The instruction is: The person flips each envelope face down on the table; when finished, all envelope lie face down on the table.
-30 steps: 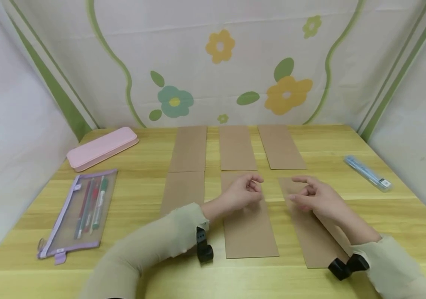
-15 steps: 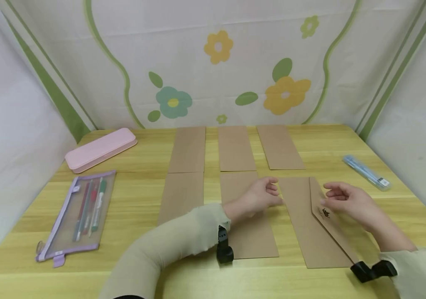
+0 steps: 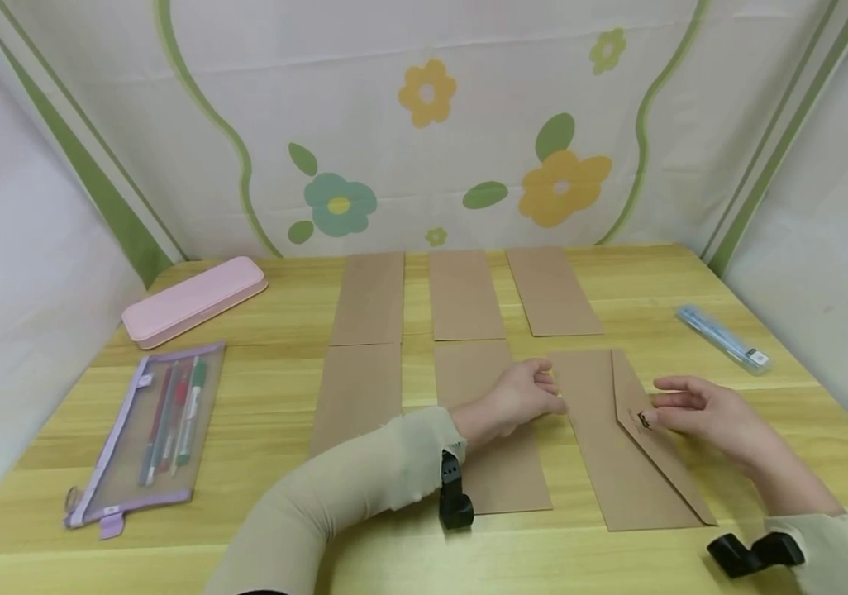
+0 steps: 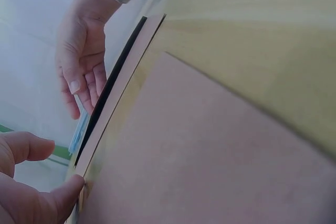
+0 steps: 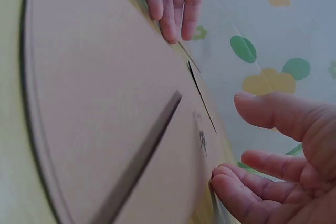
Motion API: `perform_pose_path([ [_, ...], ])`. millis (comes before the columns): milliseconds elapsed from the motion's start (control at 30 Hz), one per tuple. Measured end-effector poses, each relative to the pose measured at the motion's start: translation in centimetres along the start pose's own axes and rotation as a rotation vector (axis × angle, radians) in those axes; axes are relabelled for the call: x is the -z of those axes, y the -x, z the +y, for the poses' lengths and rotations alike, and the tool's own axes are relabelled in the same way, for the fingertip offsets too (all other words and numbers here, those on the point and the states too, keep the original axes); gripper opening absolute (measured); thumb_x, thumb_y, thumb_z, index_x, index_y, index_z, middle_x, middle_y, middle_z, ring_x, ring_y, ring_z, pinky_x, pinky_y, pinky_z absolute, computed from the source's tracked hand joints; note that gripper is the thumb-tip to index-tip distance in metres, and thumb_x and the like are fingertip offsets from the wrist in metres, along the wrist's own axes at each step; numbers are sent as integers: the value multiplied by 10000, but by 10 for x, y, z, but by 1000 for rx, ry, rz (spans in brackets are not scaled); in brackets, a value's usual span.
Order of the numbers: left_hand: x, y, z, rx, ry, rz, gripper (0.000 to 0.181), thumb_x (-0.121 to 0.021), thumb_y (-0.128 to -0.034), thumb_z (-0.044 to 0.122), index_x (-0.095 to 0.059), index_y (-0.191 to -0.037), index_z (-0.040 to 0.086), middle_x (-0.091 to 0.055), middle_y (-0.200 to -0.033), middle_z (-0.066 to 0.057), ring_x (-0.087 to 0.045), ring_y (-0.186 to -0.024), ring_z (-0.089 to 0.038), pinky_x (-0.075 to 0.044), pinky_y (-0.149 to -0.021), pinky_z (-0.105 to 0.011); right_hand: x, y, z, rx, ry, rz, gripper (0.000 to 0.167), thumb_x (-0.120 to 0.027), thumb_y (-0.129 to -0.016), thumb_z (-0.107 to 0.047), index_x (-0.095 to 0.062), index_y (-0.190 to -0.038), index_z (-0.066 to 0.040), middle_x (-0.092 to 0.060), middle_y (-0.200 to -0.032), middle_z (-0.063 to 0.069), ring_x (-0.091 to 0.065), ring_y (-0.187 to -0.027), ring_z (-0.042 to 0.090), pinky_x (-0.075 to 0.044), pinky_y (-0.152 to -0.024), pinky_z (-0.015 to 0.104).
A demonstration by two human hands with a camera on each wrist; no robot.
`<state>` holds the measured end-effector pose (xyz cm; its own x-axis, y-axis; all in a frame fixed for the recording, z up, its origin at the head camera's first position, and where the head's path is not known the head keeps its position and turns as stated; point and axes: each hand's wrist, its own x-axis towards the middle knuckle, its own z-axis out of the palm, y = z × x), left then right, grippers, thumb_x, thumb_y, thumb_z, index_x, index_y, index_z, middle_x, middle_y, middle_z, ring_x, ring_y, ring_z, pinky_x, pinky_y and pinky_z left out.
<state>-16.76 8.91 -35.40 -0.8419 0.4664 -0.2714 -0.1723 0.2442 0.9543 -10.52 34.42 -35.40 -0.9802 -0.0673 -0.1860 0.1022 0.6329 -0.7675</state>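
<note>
Toward the table's right front lies a brown kraft envelope (image 3: 595, 446), its pointed flap (image 3: 647, 430) uppermost with a small black print. My left hand (image 3: 509, 401) is at its left edge, and in the left wrist view a fingertip (image 4: 73, 182) seems to touch that edge. On the flap side, my right hand (image 3: 714, 421) has its fingers loosely bent. In the right wrist view those fingers (image 5: 231, 182) meet the envelope's edge while the thumb (image 5: 278, 114) stands apart. Under my left forearm lies another kraft envelope (image 3: 498, 487), partly covered.
Three brown envelopes (image 3: 466, 293) form a back row, and one more envelope (image 3: 360, 380) lies at left, partly behind my sleeve. A pink case (image 3: 197, 299) and a mesh pen pouch (image 3: 115, 471) sit at left. A clear blue pack (image 3: 721, 337) rests at right.
Both hands have moved right; the right one has come off the envelope's middle to its flap side, uncovering the flap and print. In the last half second they have barely moved.
</note>
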Motion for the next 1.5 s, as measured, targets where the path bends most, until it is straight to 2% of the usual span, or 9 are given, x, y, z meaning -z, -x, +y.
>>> perform_pose_path([
  [133, 0, -1, -1, 7, 52, -23, 626, -679, -759, -47, -430, -1333, -27, -578, -1199, -130, -562, -1115, -228, -472, -909, -290, -3, -2, 1, -16, -77, 8, 670, -665, -858, -238, -350, -1341, 101, -594, -1167, 219, -553, -863, -88, -460, -721, 134],
  [300, 1, -1, -2, 16, 142, -13, 583, -653, -753, -92, -456, -1301, -64, -573, -1200, -166, -572, -1101, -241, -498, -867, -300, -7, -4, 1, -37, -174, 23, 674, -676, -849, -239, -354, -1332, 104, -640, -1039, -105, -557, -880, -91, -448, -737, 109],
  [400, 2, -1, -3, 26, 196, -19, 568, -635, -762, -108, -453, -1299, -78, -566, -1199, -178, -570, -1097, -245, -504, -858, -315, -9, -5, 2, -27, -239, 25, 632, -668, -856, -217, -376, -1316, 104, -611, -986, -213, -552, -896, -91, -443, -748, 97],
  [633, 2, 2, -4, 26, 238, -24, 545, -618, -793, -88, -449, -1311, -69, -554, -1235, -189, -559, -1115, -232, -485, -888, -300, -11, -7, 7, 3, -424, 14, 302, -615, -877, -61, -549, -1169, -98, -628, -977, -202, -573, -895, -69, -451, -752, 97],
  [767, 0, 4, -6, 28, 257, 5, 507, -617, -810, -71, -470, -1295, -65, -584, -1184, -167, -583, -1063, -198, -487, -875, -281, -12, -6, 9, 6, -541, 14, 260, -601, -874, -17, -598, -1068, -191, -643, -971, -167, -588, -886, -44, -466, -743, 113],
  [1000, -5, 6, -7, 19, 322, 47, 482, -609, -798, -103, -491, -1264, -80, -596, -1112, -141, -581, -1058, -214, -479, -896, -283, -16, -4, 11, 29, -639, 43, 254, -601, -862, 10, -652, -994, -202, -656, -955, -128, -594, -873, -17, -473, -739, 123],
  [1133, -10, 4, -9, -58, 229, 58, 584, -626, -774, -116, -448, -1326, -46, -587, -1116, -80, -570, -1015, -139, -495, -835, -229, -20, -3, 8, 24, -642, 50, 239, -620, -857, -11, -666, -992, -203, -658, -947, -135, -589, -880, -24, -471, -737, 124],
  [1267, -15, 2, -12, -148, 162, 46, 576, -615, -748, -150, -501, -1292, 5, -590, -1011, -37, -560, -876, -85, -491, -722, -200, -25, -3, 0, 0, -525, 42, 214, -647, -860, -94, -644, -1050, -192, -639, -955, -175, -565, -898, -40, -452, -746, 131],
  [1500, -17, 5, -13, -160, 275, 49, 730, -579, -736, -164, -355, -1397, 50, -544, -990, -51, -551, -811, -111, -492, -706, -223, -35, -6, -14, -8, -368, 26, 427, -677, -845, -174, -529, -1217, -25, -602, -980, -216, -559, -923, -58, -441, -772, 129],
])
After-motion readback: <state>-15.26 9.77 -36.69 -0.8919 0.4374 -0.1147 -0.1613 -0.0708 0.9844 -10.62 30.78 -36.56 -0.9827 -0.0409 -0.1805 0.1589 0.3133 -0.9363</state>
